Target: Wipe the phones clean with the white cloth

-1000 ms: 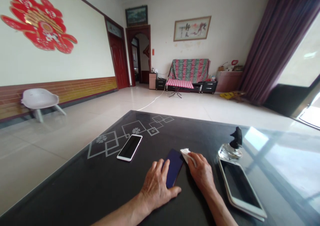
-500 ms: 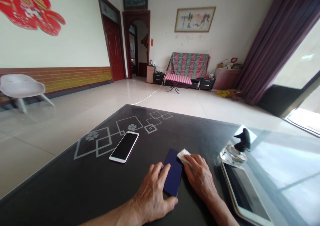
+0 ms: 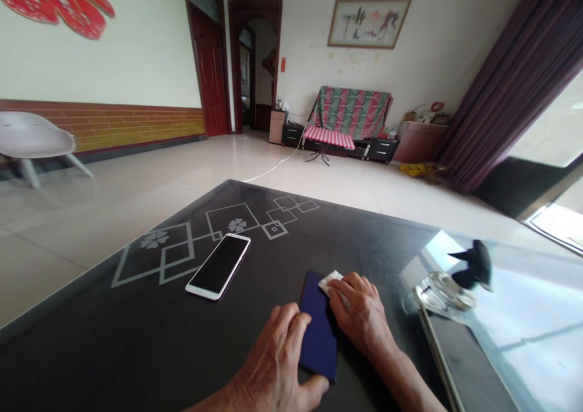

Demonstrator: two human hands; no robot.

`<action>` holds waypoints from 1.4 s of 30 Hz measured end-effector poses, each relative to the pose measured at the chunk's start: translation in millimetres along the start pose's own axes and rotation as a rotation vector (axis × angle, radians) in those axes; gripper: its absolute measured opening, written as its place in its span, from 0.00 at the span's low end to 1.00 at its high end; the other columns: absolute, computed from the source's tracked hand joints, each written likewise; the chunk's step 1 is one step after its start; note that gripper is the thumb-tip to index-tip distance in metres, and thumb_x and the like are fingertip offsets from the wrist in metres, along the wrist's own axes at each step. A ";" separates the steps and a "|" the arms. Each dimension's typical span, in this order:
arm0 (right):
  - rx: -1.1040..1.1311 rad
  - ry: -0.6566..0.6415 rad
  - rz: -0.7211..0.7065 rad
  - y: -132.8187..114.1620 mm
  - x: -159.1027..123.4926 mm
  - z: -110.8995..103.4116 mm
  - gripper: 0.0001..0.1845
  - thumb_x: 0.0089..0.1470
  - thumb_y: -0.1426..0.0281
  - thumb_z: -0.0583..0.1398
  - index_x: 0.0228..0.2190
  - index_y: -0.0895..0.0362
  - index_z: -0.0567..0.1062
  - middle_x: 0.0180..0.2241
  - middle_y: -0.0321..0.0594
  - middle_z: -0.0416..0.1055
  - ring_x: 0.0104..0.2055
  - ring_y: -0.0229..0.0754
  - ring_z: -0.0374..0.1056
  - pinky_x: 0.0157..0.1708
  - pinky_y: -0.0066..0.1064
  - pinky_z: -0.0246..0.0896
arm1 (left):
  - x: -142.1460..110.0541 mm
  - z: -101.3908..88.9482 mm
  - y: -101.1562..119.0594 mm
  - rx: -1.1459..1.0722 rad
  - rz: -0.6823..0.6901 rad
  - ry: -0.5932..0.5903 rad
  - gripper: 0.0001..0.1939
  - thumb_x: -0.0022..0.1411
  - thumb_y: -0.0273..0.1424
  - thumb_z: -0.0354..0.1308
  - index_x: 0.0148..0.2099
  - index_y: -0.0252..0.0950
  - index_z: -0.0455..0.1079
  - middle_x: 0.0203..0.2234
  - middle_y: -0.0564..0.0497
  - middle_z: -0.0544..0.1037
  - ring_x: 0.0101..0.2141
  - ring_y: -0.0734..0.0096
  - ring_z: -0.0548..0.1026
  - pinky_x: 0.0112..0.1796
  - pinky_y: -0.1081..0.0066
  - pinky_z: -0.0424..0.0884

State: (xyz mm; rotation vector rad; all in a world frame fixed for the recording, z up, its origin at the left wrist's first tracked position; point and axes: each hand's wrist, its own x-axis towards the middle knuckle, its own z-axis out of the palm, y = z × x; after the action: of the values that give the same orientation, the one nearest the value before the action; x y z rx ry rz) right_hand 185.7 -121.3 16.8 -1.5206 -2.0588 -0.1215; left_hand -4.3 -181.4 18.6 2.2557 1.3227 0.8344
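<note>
Glossy black table [image 3: 150, 333] with grey squares and two flower motifs fills the near room, bearing one white-framed phone at left and, at right, one white-edged tablet [image 3: 473, 357] beside one clear spray bottle [image 3: 444, 291]. One flat, dark-blue rectangular slab [image 3: 319, 333] lies near centre, its near-left edges held between the left hand's [image 3: 277, 363] parted thumb and fingers, while the right hand [image 3: 364, 315] pinches one crumpled white cloth [image 3: 334, 283] against its far-right corner.

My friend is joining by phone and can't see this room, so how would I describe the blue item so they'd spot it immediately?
On the dark glossy table, look between the two hands. It's the flat, dark blue rectangle, with the left hand at its side. The white-framed phone shows a black face instead.
</note>
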 end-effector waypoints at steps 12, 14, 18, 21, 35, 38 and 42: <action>0.222 -0.066 -0.208 -23.9 -18.1 -12.2 0.07 0.52 0.74 0.54 0.25 0.56 0.71 0.27 0.38 0.65 0.32 0.40 0.60 0.36 0.34 0.52 | 1.2 -2.7 3.4 -0.016 -0.014 -0.015 0.21 0.42 0.27 0.65 0.42 0.33 0.66 0.42 0.41 0.69 0.44 0.52 0.67 0.49 0.53 0.67; 0.158 -0.043 -0.166 -19.5 -10.9 -7.4 0.08 0.54 0.72 0.54 0.27 0.56 0.73 0.27 0.38 0.65 0.32 0.40 0.60 0.37 0.34 0.52 | 1.3 -2.3 2.8 -0.019 -0.022 -0.008 0.21 0.42 0.28 0.65 0.41 0.33 0.66 0.41 0.41 0.69 0.44 0.52 0.67 0.48 0.53 0.67; -0.003 -0.083 -0.128 -11.5 14.5 0.5 0.09 0.57 0.70 0.55 0.31 0.54 0.75 0.30 0.39 0.66 0.33 0.40 0.61 0.38 0.34 0.52 | 1.1 -1.1 1.6 -0.037 -0.025 -0.011 0.20 0.41 0.28 0.66 0.39 0.33 0.66 0.40 0.42 0.69 0.42 0.53 0.67 0.46 0.55 0.68; -0.046 -0.117 -0.157 -9.8 30.6 4.2 0.10 0.58 0.69 0.54 0.35 0.52 0.76 0.31 0.39 0.67 0.34 0.41 0.62 0.39 0.35 0.52 | 1.2 0.7 0.2 -0.043 -0.028 -0.008 0.21 0.41 0.29 0.66 0.39 0.33 0.66 0.40 0.42 0.68 0.41 0.54 0.67 0.45 0.55 0.69; 0.082 -0.293 -0.267 -36.9 -21.0 -28.3 0.09 0.57 0.72 0.55 0.33 0.51 0.75 0.32 0.38 0.69 0.36 0.41 0.61 0.39 0.36 0.52 | 0.4 -0.1 0.3 -0.056 -0.044 -0.017 0.17 0.41 0.26 0.64 0.37 0.33 0.67 0.39 0.43 0.68 0.42 0.56 0.66 0.47 0.57 0.68; 0.021 -0.258 -0.240 -33.2 -5.0 -19.6 0.10 0.58 0.71 0.54 0.35 0.50 0.75 0.33 0.39 0.69 0.36 0.42 0.61 0.40 0.36 0.52 | 0.2 1.4 -0.1 -0.028 -0.031 0.009 0.18 0.40 0.27 0.65 0.36 0.33 0.66 0.38 0.43 0.68 0.41 0.55 0.66 0.46 0.56 0.68; -0.059 -0.221 -0.209 -25.2 20.4 -3.5 0.11 0.59 0.70 0.53 0.37 0.50 0.76 0.34 0.39 0.68 0.37 0.42 0.62 0.41 0.35 0.52 | -0.1 4.3 -2.3 -0.015 -0.016 0.042 0.18 0.39 0.30 0.68 0.34 0.34 0.65 0.37 0.44 0.68 0.39 0.56 0.67 0.42 0.57 0.70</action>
State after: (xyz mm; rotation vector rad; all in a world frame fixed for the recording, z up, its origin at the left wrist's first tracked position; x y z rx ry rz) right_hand 160.4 -114.1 36.1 -1.4025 -2.4075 -0.0986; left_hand -3.0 -180.6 13.9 2.2245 1.3466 0.8874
